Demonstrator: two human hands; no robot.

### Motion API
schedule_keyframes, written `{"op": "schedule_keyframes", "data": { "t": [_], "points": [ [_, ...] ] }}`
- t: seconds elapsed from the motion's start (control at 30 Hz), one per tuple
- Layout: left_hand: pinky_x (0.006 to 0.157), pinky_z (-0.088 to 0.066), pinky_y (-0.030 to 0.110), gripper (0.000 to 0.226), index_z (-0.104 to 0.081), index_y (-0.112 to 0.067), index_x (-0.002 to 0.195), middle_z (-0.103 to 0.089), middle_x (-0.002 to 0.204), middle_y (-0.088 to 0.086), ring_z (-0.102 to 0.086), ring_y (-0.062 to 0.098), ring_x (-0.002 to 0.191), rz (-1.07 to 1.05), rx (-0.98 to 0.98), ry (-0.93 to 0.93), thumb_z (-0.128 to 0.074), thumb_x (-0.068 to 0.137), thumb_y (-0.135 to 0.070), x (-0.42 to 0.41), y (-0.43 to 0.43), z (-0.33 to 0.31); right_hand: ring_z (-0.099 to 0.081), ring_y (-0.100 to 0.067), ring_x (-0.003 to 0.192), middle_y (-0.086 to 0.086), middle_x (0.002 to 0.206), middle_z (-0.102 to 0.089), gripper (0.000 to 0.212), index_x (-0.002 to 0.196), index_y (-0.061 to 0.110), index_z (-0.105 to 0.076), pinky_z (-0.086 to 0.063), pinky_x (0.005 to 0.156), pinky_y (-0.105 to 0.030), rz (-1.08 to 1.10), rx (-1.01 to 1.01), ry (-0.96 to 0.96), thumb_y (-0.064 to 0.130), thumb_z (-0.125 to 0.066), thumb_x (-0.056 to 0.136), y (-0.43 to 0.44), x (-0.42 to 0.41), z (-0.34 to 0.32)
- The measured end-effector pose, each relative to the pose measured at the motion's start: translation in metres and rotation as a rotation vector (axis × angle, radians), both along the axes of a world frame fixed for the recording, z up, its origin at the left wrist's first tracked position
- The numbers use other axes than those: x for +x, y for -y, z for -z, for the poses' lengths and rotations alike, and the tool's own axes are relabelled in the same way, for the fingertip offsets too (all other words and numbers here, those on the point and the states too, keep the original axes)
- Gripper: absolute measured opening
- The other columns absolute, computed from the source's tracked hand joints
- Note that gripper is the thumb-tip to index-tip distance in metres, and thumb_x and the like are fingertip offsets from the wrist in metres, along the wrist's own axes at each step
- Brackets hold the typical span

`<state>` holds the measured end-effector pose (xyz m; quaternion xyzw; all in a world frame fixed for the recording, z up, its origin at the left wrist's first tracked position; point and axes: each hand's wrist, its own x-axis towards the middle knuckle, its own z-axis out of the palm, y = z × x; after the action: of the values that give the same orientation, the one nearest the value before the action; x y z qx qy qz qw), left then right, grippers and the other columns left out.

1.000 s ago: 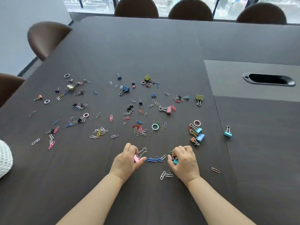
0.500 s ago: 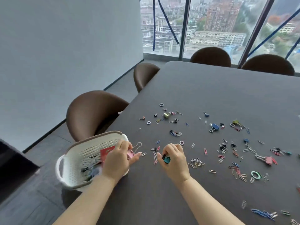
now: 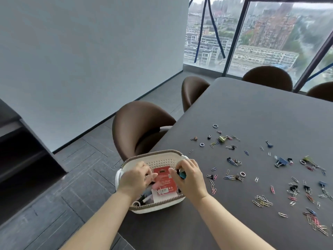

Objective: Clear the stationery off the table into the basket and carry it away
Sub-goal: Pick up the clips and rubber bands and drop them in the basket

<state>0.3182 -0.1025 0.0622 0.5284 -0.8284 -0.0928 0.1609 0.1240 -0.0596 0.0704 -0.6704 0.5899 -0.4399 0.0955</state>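
Head view looks down on a white basket [image 3: 155, 152] with a brown braided rim and a perforated wall. It sits at the left edge of a dark, wood-grained table [image 3: 252, 109], and its left handle reaches out past that edge.

Both hands are over the basket. The left hand [image 3: 134, 179] has its fingers bent down into it. I cannot tell whether they pinch anything, since the fingertips are hidden among the contents. The right hand [image 3: 191, 179] is above the basket's right end, with fingers curled round a teal clip [image 3: 182, 175]. Inside the basket, between the hands, lies a red card [image 3: 163, 177] with a white barcode label, along with dark and white odds and ends too jumbled to name.

Right of the basket, the tabletop is strewn with loose clips [image 3: 262, 202]. These are paper clips in silver, pink and blue, small binder clips, and a few rings. They run from just beside the basket to well away from it.

Just beyond the basket a brown chair [image 3: 140, 127] is tucked to the table, with more brown chairs farther off. Left of the basket is dark grey plank floor [image 3: 72, 177], and beyond that a plain pale wall [image 3: 90, 51]. Far beyond the basket, a tall window [image 3: 261, 33] with dark frames shows city blocks and trees.
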Motion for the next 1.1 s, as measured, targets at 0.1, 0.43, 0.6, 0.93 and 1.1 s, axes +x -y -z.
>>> {"op": "schedule_keyframes", "data": {
  "t": [0.1,0.43,0.6,0.93,1.1],
  "points": [
    [0.039,-0.030,0.021,0.071,-0.055,-0.019,0.065,-0.045,0.060,-0.012,-0.046,0.011,0.045,-0.026,-0.142,-0.022,-0.009,0.088,-0.068,0.013,-0.004,0.001,-0.050,-0.015,0.084,0.007,0.081,-0.061,0.038,0.076,0.016,-0.056,-0.045,0.081,-0.031,-0.063,0.046,-0.044,0.053,-0.051,0.081,0.013,0.017,0.000],
    [0.058,-0.053,0.031,0.036,-0.066,-0.016,0.080,-0.061,0.083,-0.003,-0.059,0.018,0.074,0.077,-0.087,-0.001,-0.036,0.087,-0.035,0.019,0.000,0.006,-0.013,-0.018,0.140,0.007,0.149,-0.028,0.082,0.131,0.030,-0.042,-0.006,0.115,-0.035,-0.045,0.339,-0.375,0.075,-0.020,0.067,0.011,0.009,0.012],
    [0.065,-0.053,0.031,0.034,-0.066,-0.017,0.090,-0.062,0.093,-0.002,-0.059,0.017,0.083,0.163,-0.097,-0.017,-0.040,0.082,-0.037,-0.030,-0.004,-0.007,-0.048,-0.020,0.115,0.005,0.124,-0.055,0.046,0.112,0.024,-0.056,-0.038,0.099,-0.041,0.146,0.173,-0.324,0.051,-0.036,0.080,-0.015,-0.030,0.009],
    [0.075,-0.034,0.031,0.027,-0.067,-0.018,0.089,-0.063,0.092,0.001,-0.056,0.020,0.083,0.581,-0.258,0.067,-0.060,0.068,-0.034,-0.218,-0.059,0.009,-0.065,-0.025,0.083,0.000,0.091,-0.067,0.031,0.091,0.018,-0.064,-0.050,0.076,-0.038,0.708,0.471,-0.419,0.037,-0.050,0.070,-0.163,-0.204,0.049],
    [0.076,-0.032,0.035,0.051,-0.070,-0.015,0.084,-0.067,0.093,0.005,-0.044,0.022,0.091,0.717,-0.142,0.316,-0.087,0.039,-0.035,-0.311,-0.124,0.051,-0.066,-0.029,0.079,-0.005,0.090,-0.068,0.048,0.087,0.013,-0.069,-0.053,0.070,-0.042,0.880,0.740,-0.362,0.025,-0.088,0.045,-0.267,-0.280,0.071]
  ]
}}
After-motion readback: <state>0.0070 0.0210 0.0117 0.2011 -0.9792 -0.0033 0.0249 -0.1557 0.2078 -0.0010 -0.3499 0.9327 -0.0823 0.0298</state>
